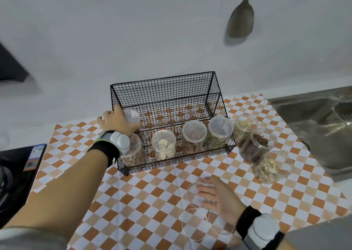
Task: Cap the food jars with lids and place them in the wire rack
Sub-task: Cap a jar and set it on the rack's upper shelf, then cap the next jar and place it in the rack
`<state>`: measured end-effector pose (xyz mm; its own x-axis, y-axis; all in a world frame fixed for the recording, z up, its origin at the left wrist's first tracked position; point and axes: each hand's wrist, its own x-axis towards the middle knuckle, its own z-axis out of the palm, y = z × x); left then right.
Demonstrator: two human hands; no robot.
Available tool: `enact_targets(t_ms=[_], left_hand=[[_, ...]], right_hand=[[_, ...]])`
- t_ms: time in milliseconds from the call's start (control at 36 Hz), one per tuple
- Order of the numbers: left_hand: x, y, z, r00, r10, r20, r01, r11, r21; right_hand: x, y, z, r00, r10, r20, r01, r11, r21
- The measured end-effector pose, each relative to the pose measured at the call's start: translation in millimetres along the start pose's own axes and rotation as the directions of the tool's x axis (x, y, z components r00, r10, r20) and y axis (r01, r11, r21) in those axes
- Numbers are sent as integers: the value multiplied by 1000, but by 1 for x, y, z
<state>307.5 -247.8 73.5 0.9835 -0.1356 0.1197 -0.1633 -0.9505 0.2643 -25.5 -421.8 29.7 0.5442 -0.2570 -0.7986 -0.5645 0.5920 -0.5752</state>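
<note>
Nearest, the right hand (219,196) lies flat, fingers straight, on a clear lid (198,194) on the checked counter (133,202). No writing is readable. Reaching forward, the left hand (118,122) grasps a capped jar (132,117) at the wire rack (171,116)'s left end; three uncapped jars (263,148) stand right of it.

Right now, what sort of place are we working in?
Most likely a home kitchen counter: a steel sink at right, a ladle hanging on the wall, and food jars in a wire rack.
</note>
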Motion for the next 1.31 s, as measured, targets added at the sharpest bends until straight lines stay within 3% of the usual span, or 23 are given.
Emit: enact_targets(t_ms=[500, 722, 834, 917, 1000, 1139, 1306], left_hand=[[-6, 6, -6, 992, -25, 121, 30, 999, -37], [-14, 14, -2, 999, -32, 15, 33, 993, -113], [-29, 31, -10, 998, -31, -63, 11, 954, -301], [-47, 48, -21, 990, -8, -138, -68, 844, -532], [-73, 68, -33, 985, 57, -164, -149, 759, -634], [-115, 92, -35, 944, 276, -180, -325, 686, -651], [-158, 105, -18, 802, 517, -298, -578, 547, -605]], right_hand=[[-6, -2, -1, 1000, -3, -20, 3, 1000, 3], [-6, -1, -10, 1000, -17, -11, 18, 998, 53], [-2, 3, -16, 999, -40, -35, 42, 996, 78], [-4, 2, -18, 994, -80, -75, 83, 996, 44], [-5, 3, -23, 985, -128, -115, 129, 992, 4], [-5, 6, -32, 957, -245, -158, 236, 969, -74], [-1, 12, -56, 886, -427, -183, 370, 887, -275]])
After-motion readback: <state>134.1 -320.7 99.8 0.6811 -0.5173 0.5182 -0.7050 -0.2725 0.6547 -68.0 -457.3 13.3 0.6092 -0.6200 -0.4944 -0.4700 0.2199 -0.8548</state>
